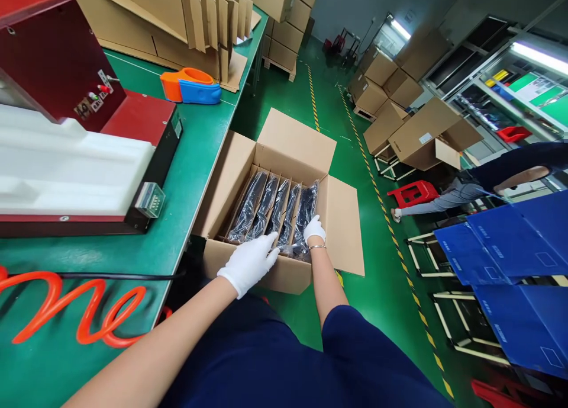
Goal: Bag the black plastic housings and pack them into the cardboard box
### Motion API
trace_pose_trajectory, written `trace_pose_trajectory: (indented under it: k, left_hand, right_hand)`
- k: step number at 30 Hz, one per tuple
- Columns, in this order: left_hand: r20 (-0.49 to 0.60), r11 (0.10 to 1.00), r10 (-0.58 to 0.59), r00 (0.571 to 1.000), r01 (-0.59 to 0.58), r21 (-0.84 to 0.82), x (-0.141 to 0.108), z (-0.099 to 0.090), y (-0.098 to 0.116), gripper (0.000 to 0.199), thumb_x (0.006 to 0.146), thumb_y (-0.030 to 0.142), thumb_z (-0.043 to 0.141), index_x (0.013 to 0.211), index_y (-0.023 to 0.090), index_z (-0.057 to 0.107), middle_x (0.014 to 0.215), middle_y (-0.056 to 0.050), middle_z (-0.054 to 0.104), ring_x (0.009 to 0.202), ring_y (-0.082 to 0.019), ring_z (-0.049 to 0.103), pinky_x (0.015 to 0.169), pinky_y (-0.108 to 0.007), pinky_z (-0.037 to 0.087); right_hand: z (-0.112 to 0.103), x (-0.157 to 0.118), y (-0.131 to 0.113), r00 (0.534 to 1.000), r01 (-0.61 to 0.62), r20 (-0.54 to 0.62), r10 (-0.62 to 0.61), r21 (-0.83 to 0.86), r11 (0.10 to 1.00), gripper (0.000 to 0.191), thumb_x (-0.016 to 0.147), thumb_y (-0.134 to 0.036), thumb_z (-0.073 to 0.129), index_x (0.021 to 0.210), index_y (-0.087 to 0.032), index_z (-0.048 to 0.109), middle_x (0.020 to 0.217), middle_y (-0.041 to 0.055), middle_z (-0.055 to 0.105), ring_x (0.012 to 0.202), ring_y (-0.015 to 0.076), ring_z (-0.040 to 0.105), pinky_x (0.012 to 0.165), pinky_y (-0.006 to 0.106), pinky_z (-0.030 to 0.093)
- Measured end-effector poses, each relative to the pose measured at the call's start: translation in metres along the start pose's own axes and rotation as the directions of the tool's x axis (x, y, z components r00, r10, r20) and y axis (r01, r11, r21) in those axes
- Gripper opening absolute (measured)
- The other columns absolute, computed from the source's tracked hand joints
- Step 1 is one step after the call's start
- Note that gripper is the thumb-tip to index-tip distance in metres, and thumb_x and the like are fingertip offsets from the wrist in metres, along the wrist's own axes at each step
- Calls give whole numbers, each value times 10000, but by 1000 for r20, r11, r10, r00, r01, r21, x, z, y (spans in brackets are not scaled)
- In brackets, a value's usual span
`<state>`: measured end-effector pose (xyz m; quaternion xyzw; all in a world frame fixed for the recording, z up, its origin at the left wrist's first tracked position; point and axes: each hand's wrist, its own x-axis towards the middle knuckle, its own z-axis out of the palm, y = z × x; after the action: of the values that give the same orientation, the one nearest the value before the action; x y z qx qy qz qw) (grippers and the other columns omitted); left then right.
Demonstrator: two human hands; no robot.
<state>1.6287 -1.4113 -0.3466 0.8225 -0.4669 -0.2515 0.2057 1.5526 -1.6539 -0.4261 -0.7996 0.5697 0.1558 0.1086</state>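
An open cardboard box (pixel 284 272) stands beside the bench, its flaps folded outward. Inside, several black items in clear plastic bags (pixel 262 204) lie side by side between cardboard dividers. What the items are cannot be made out through the wrapping. My left hand (pixel 252 260), in a white glove, is over the box's near edge with its fingers stretched out and thumb apart, close to the near ends of the bags. My right hand (pixel 315 229), also gloved, has its fingers curled at the rightmost bagged black item (pixel 307 204); its fingertips are partly hidden.
On the green bench (pixel 204 141) sit a red machine (pixel 142 118) with a white block, an orange-and-blue tape dispenser (pixel 190 86), cardboard dividers (pixel 208 23) and a coiled orange hose (pixel 95 313). Blue boxes (pixel 510 248) and a bending co-worker (pixel 470 189) are at right, beyond yellow-black floor tape.
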Motion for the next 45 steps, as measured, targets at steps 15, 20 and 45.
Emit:
trace_pose_trajectory:
  k: [15,20,45]
  left_hand:
    - [56,998,56,997,-58,36,0,0,2,457,1014,280,424,1435,157,553,1271,-161,715,1104,-350,711,943,-476,543]
    - [52,995,62,997,-66,79,-1,-1,2,435,1013,278,428,1411,180,575,1251,-152,724,1064,-343,725,922,-457,547]
    - [-372,873,-138,918,-65,-484,16,1,-22,519,952,237,419,1451,173,546,1201,-108,691,1144,-227,642,1100,-401,466]
  right_hand:
    - [8,-8,-17,965,253,-32,-261,-161,954,499,1002,-143,433,1499,-97,424,1459,244,515,1317,306,569,1058,401,485]
    - [19,8,-40,930,352,163,-330,-129,927,315,986,-292,595,1265,-157,650,1257,130,698,1150,257,674,971,368,539]
    - [-51,-35,31,782,567,-307,-542,712,415,686,808,-309,605,1454,-85,546,1448,154,606,1330,258,580,1162,401,440]
